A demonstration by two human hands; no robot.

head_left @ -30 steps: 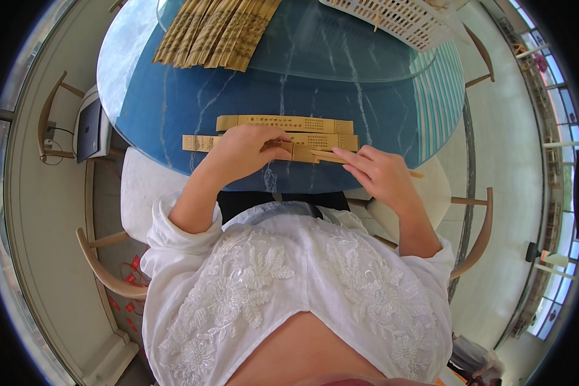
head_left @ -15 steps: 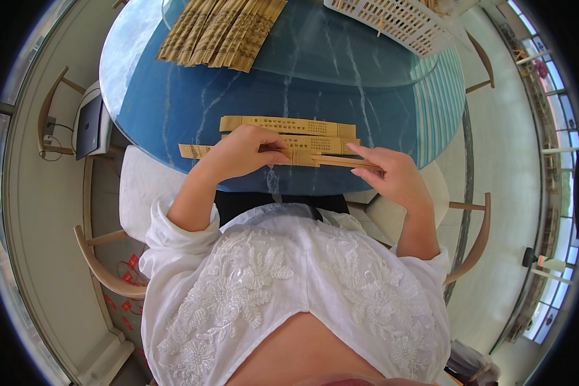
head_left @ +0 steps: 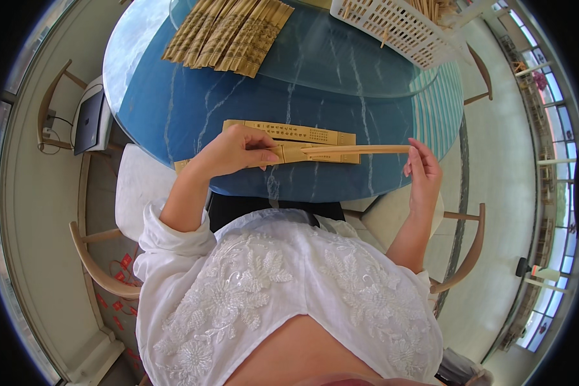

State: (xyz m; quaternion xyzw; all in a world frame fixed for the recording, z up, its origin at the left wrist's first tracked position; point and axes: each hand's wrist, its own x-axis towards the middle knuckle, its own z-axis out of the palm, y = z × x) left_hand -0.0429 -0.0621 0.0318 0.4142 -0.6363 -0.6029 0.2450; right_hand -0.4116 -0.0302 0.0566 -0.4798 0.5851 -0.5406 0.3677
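Observation:
A gold paper chopstick sleeve (head_left: pixel 291 153) is pinched between the thumb and fingers of my left hand (head_left: pixel 237 152), near the table's front edge. My right hand (head_left: pixel 423 172), out to the right, has its thumb and fingertips closed on the thick ends of pale wooden chopsticks (head_left: pixel 363 150). They lie level, and their thin ends meet the right end of the held sleeve; how far they reach inside is hard to see. Just behind my left hand lies a flat printed sleeve (head_left: pixel 325 136), and another sleeve (head_left: pixel 344 159) shows beneath the chopsticks.
Several gold sleeves (head_left: pixel 228 38) lie fanned at the far left on the glass turntable (head_left: pixel 325 58). A white slotted basket (head_left: pixel 399 32) with wooden sticks stands at the far right. The table (head_left: pixel 193 109) has a blue marbled top. A laptop (head_left: pixel 89 122) rests on a chair at left.
My right hand has moved right and slightly up, from along the chopsticks to their outer ends. More of the chopsticks' length shows. My left hand still grips the sleeve and has shifted slightly left.

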